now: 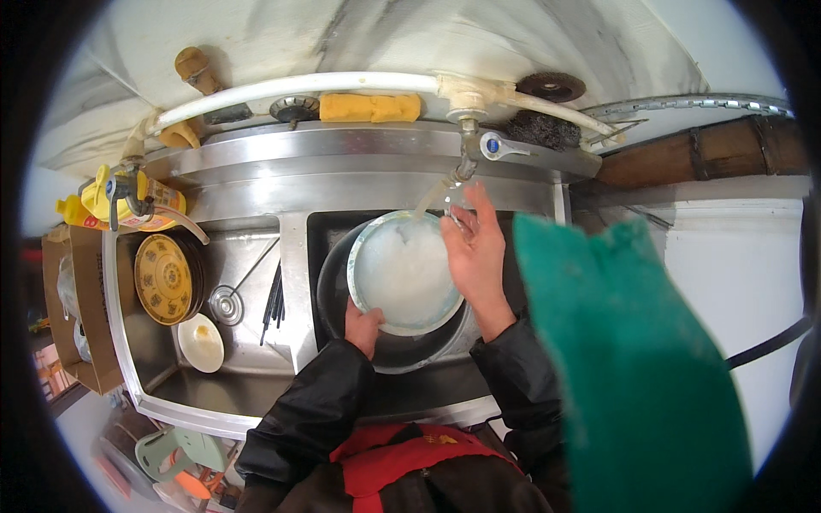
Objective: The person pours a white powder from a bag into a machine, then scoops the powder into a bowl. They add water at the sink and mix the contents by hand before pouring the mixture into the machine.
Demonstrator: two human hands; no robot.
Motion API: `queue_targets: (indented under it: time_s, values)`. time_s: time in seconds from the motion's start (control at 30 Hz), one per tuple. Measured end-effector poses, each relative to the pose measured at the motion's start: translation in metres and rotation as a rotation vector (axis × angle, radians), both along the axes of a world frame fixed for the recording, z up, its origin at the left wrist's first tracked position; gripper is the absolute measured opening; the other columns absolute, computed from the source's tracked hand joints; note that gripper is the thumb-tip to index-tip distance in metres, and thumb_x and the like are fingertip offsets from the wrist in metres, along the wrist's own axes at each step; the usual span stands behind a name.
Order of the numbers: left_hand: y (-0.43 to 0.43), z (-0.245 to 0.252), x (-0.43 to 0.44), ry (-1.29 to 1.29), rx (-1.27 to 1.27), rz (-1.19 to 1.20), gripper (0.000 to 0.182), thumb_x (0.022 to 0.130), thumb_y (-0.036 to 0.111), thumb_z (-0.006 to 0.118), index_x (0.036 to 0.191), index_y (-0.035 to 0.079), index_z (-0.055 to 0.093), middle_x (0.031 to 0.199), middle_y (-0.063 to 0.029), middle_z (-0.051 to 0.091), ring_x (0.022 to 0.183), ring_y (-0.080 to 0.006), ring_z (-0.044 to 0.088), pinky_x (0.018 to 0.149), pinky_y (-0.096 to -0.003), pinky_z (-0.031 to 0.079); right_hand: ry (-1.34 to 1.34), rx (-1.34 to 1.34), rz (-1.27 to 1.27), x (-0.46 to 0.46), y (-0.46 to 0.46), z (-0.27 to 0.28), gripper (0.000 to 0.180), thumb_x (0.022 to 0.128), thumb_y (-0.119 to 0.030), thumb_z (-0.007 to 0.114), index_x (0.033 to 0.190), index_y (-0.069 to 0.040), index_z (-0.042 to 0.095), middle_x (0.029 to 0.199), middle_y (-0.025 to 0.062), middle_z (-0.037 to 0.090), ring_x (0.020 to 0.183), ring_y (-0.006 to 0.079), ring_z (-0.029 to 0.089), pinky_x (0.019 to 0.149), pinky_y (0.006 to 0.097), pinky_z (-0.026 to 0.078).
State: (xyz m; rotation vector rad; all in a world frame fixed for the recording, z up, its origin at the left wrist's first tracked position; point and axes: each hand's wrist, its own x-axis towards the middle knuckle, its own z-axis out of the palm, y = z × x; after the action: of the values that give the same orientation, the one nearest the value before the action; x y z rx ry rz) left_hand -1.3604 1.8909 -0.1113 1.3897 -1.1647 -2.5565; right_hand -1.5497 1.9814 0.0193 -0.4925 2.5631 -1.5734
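My left hand [363, 328] grips the near-left rim of a round, pale-rimmed basin [351, 266], its thumb over the edge. Cloudy whitish water [407, 272] fills the basin, which sits tilted over a larger dark basin [333, 311] in the right sink bowl [417, 394]. From the right tap [467, 163] a short hose [431, 195] hangs down to the basin's far edge. Below this tap, beside the basin's right rim, my right hand [476, 256] is raised with fingers partly bent and apart, wet-looking and seemingly holding nothing.
The left sink bowl [250, 394] holds stacked yellow patterned plates [163, 279], a white dish [201, 343] and dark chopsticks [274, 301]. A yellow cloth [370, 108] and a dark scouring pad [544, 130] lie on the back ledge. A blurred green sheet [635, 359] blocks the right side.
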Motion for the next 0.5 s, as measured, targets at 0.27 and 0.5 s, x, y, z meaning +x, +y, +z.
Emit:
queue_targets:
  time_s: [0.27, 0.5]
  values:
    - [-0.002, 0.007, 0.000, -0.007, -0.049, 0.015, 0.067, 0.069, -0.006, 0.053, 0.135, 0.002, 0.046, 0.115, -0.0103, 0.062, 0.101, -0.0232, 0.061, 0.080, -0.0330, 0.050, -0.026, -0.058, 0.078, 0.040, -0.026, 0.037, 0.069, 0.089, -0.004, 0.070, 0.150, 0.000, 0.038, 0.134, 0.0153, 0.059, 0.113, 0.0232, 0.064, 0.091, 0.0360, 0.051]
    - [-0.001, 0.002, -0.003, 0.006, -0.058, 0.028, 0.067, 0.069, -0.006, 0.054, 0.135, 0.002, 0.046, 0.111, -0.0091, 0.063, 0.096, -0.0227, 0.062, 0.075, -0.0323, 0.051, 0.105, 0.063, 0.107, -0.004, -0.013, 0.035, 0.046, 0.089, -0.005, 0.069, 0.132, -0.001, 0.056, 0.113, 0.0129, 0.068, 0.094, 0.0243, 0.069, 0.078, 0.0353, 0.055]
